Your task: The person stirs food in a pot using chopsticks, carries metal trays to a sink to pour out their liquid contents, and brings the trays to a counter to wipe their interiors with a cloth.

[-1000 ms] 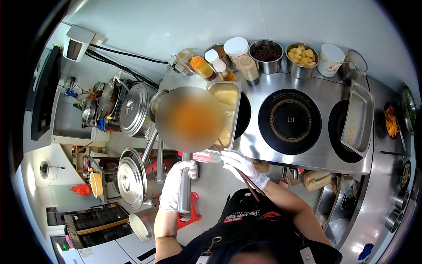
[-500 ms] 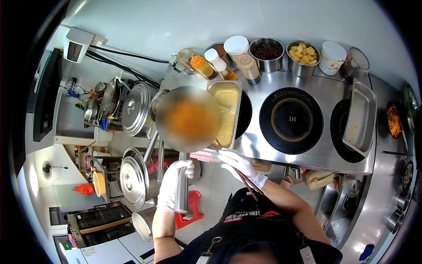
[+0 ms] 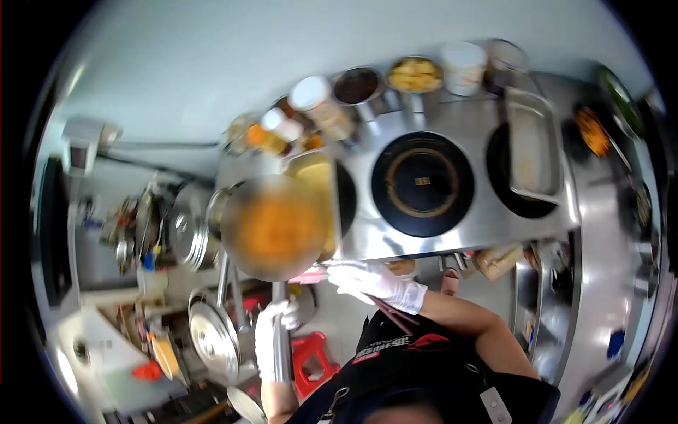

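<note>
My left hand [image 3: 274, 326], in a white glove, is wrapped round the metal handle [image 3: 282, 362] of a frying pan [image 3: 239, 210]. Orange food [image 3: 279, 227] lies in the pan, too blurred to name. The pan is held up and covers part of a metal tray [image 3: 336, 212] with yellow contents [image 3: 314, 169]. My right hand [image 3: 371, 281], also gloved, grips dark chopsticks [image 3: 397, 316] beside the pan, near the tray's front corner. The far ends of the chopsticks are hidden or blurred.
Induction hobs [image 3: 422, 184] line the steel counter; a shallow metal tray [image 3: 533, 148] rests over the right one. Sauce bottles [image 3: 268, 139], a pot of yellow chunks [image 3: 415, 74] and white tubs [image 3: 464, 67] stand along the wall. A red stool [image 3: 311, 360] is below.
My view has swung right, so the counter shifts left in the picture. The pan sits slightly nearer me and covers more of the yellow tray. Both hands keep their holds.
</note>
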Action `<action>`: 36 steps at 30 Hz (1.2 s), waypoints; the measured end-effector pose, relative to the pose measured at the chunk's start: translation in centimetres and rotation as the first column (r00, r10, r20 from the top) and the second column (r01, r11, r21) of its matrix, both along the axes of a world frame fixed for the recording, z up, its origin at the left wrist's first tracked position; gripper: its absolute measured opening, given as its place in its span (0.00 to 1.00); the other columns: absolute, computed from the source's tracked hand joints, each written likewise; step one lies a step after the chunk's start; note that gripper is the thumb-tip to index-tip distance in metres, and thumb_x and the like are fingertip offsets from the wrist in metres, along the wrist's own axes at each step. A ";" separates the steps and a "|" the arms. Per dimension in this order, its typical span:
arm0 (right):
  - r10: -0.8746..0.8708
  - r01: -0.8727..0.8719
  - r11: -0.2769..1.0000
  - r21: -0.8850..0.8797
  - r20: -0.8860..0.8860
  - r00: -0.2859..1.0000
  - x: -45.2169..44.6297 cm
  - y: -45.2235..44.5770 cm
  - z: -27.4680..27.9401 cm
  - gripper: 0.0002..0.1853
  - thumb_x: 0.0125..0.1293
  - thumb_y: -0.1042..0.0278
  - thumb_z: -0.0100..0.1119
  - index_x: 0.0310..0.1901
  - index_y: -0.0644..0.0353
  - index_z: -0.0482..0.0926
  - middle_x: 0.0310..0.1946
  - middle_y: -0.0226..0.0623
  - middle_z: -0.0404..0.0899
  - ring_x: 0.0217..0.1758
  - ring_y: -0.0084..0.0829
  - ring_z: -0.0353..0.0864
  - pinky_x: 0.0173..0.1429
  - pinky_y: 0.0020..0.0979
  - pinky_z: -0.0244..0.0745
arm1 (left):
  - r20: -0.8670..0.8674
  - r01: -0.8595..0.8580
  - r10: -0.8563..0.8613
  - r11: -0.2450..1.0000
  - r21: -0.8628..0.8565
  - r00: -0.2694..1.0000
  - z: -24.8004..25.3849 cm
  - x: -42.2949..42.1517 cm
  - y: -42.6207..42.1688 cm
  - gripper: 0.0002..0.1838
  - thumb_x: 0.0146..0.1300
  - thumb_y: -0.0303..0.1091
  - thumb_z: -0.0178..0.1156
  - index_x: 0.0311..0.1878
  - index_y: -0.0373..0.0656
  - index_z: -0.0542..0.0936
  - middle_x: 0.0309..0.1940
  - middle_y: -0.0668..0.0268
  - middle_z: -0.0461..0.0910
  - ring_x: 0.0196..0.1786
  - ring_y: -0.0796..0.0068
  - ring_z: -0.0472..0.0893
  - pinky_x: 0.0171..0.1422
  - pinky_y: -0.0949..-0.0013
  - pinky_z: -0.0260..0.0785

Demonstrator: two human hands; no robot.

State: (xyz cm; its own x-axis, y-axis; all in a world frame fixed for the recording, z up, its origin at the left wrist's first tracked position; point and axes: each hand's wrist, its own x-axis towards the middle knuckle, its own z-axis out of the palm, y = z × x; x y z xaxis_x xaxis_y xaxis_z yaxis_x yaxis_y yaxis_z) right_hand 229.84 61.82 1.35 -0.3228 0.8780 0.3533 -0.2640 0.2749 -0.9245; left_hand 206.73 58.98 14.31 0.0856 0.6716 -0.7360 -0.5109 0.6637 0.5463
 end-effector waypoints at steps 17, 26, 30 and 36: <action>-0.798 0.547 0.593 0.591 0.338 0.500 19.1 -9.0 5.4 0.18 0.52 0.70 0.65 0.46 0.61 0.78 0.48 0.41 0.77 0.53 0.40 0.78 0.55 0.34 0.76 | 0.007 0.627 -0.635 0.765 0.146 0.772 2.7 20.3 5.2 0.12 0.57 0.29 0.56 0.43 0.34 0.71 0.22 0.73 0.65 0.21 0.85 0.62 0.26 0.81 0.55; -0.879 0.707 0.477 0.522 0.307 0.366 27.9 -9.6 5.7 0.19 0.52 0.73 0.64 0.48 0.58 0.79 0.49 0.40 0.77 0.54 0.40 0.77 0.56 0.34 0.74 | -0.013 0.691 -0.691 0.722 0.039 0.722 5.2 33.6 6.8 0.08 0.59 0.25 0.56 0.41 0.34 0.70 0.22 0.73 0.65 0.21 0.86 0.63 0.25 0.82 0.58; -0.918 0.747 0.396 0.534 0.239 0.317 29.6 -8.7 4.9 0.21 0.49 0.78 0.67 0.48 0.61 0.79 0.47 0.40 0.78 0.52 0.36 0.78 0.54 0.30 0.76 | -0.004 0.741 -0.742 0.670 -0.041 0.671 4.1 36.7 9.4 0.06 0.59 0.25 0.56 0.37 0.36 0.70 0.22 0.73 0.64 0.21 0.85 0.63 0.25 0.81 0.59; -0.901 0.881 0.433 0.191 0.121 0.417 29.1 -7.8 4.2 0.19 0.48 0.78 0.68 0.45 0.61 0.79 0.45 0.39 0.79 0.52 0.38 0.78 0.56 0.30 0.75 | -0.141 0.786 -0.787 0.613 -0.076 0.601 5.5 39.1 10.4 0.06 0.60 0.26 0.55 0.31 0.40 0.67 0.21 0.74 0.63 0.20 0.84 0.63 0.25 0.81 0.59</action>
